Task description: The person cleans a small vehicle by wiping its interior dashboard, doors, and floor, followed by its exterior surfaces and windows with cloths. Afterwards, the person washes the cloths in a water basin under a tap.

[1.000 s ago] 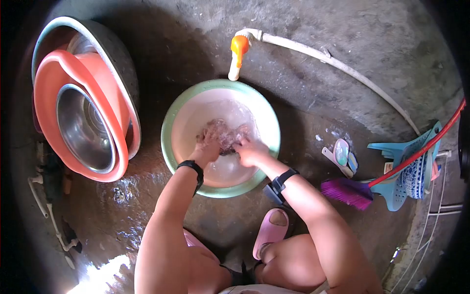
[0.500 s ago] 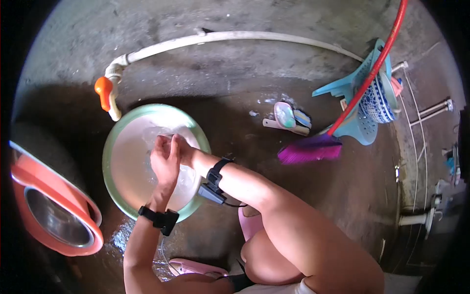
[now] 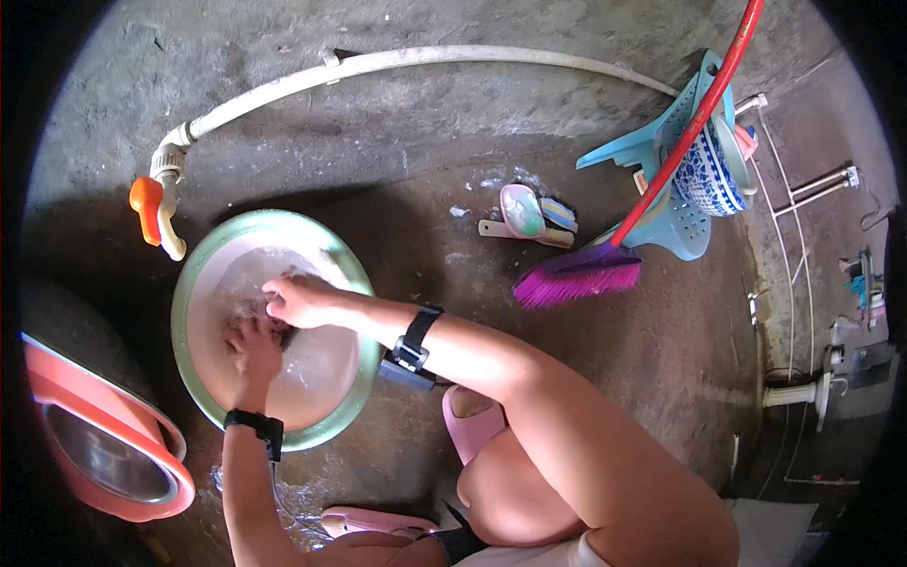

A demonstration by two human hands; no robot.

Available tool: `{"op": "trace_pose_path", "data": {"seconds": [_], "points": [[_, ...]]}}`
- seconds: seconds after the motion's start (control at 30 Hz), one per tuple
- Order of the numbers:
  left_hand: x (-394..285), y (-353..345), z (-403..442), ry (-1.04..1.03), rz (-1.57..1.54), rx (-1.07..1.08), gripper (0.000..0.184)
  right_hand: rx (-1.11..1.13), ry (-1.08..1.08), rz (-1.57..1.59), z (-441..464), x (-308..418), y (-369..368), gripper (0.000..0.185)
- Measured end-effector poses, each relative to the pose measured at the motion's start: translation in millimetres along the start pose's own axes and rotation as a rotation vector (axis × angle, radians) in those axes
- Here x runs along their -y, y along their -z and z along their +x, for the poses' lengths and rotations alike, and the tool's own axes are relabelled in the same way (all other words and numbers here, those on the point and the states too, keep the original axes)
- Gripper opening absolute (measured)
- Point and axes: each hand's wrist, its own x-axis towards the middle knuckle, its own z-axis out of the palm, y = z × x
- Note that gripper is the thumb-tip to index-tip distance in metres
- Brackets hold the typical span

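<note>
A round basin (image 3: 185, 378) with a pale green rim stands on the floor, holding cloudy water. My left hand (image 3: 255, 350) reaches into it, fingers spread and pointing down into the water. Just beyond, my right hand (image 3: 304, 300) is above the water with its fingers curled together; what they hold, if anything, is hidden. Between and under the two hands shows something dark (image 3: 283, 335), mostly covered by the hands, so its kind is unclear. A black strap sits on each wrist.
An orange-handled tap (image 3: 146, 210) juts out left of the basin. Pink basins (image 3: 104, 416) lean at far left. Rightward are a soap dish (image 3: 521, 210), a brush (image 3: 505, 231), a purple broom (image 3: 581, 276) and a blue plastic stool (image 3: 685, 227) beside a patterned bowl (image 3: 707, 180).
My hands were together above the water; now they are apart. The left went down into the water with fingers spread, and the dark thing shows. The view shifted slightly.
</note>
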Motion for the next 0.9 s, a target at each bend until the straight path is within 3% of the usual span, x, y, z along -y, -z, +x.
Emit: {"op": "trace_pose_path", "data": {"seconds": [0.03, 0.07, 0.1, 0.13, 0.17, 0.27, 0.3, 0.33, 0.37, 0.43, 0.47, 0.57, 0.7, 0.77, 0.8, 0.9], "points": [[-7.7, 9.2, -10.8, -0.224, 0.283, 0.19, 0.063, -0.022, 0.043, -0.029, 2.9, -5.5, 5.9, 0.044], [5.6, 0.1, 0.8, -0.306, 0.222, 0.326, 0.07, -0.045, 0.08, -0.014, -3.2, -2.5, 21.6, 0.04], [7.8, -1.7, 4.5, -0.29, 0.228, 0.336, 0.07, -0.085, 0.171, -0.009, 0.9, -13.9, 31.9, 0.035], [13.1, -0.3, 8.1, -0.204, 0.014, 0.194, 0.073, -0.06, -0.017, 0.194, -26.5, 5.9, 60.1, 0.028], [23.0, 5.0, 8.5, -0.106, -0.187, 0.045, 0.077, -0.218, 0.107, 0.009, -15.4, -25.4, 63.7, 0.022], [7.3, 41.1, -7.4, -0.107, 0.089, 0.149, 0.089, -0.372, -0.052, -0.188, -42.0, -31.4, 97.0, 0.03], [1.0, 58.1, -12.9, -0.244, 0.173, 0.29, 0.093, -0.471, -0.063, -0.304, -43.6, -45.7, 94.6, 0.037], [-0.2, 66.9, -16.0, -0.39, 0.251, 0.43, 0.098, -0.351, -0.136, -0.295, -46.1, -55.4, 91.6, 0.044], [8.9, 47.5, -8.8, -0.383, 0.256, 0.43, 0.098, -0.235, -0.209, -0.288, -49.4, -60.7, 88.3, 0.051], [32.2, -10.0, 9.5, -0.143, -0.093, 0.105, 0.104, -0.081, -0.211, -0.355, -55.4, -66.6, 70.0, 0.063], [28.9, -0.6, 10.8, -0.007, -0.131, 0.194, 0.108, -0.11, -0.208, -0.331, -57.8, -65.3, 59.4, 0.063], [21.8, 24.8, -4.6, 0.083, -0.191, 0.38, 0.114, -0.08, -0.202, -0.317, -66.9, -55.0, 48.3, 0.05], [31.8, 30.8, -17.4, -0.013, -0.316, 0.401, 0.12, 0.066, -0.266, 0.09, -93.3, -31.3, 32.0, 0.041], [23.4, 53.5, -39.4, -0.028, 0.086, 0.294, 0.12, 0.118, -0.255, 0.112, -88.8, -41.9, 14.3, 0.041], [40.1, 36.0, -39.2, -0.155, 0.204, 0.252, 0.116, 0.225, -0.275, 0.217, -90.5, -42.1, 7.4, 0.04], [69.4, 15.9, -49.7, -0.307, 0.238, 0.345, 0.113, 0.38, -0.295, 0.496, -102.5, -45.2, -13.6, 0.041]]}}
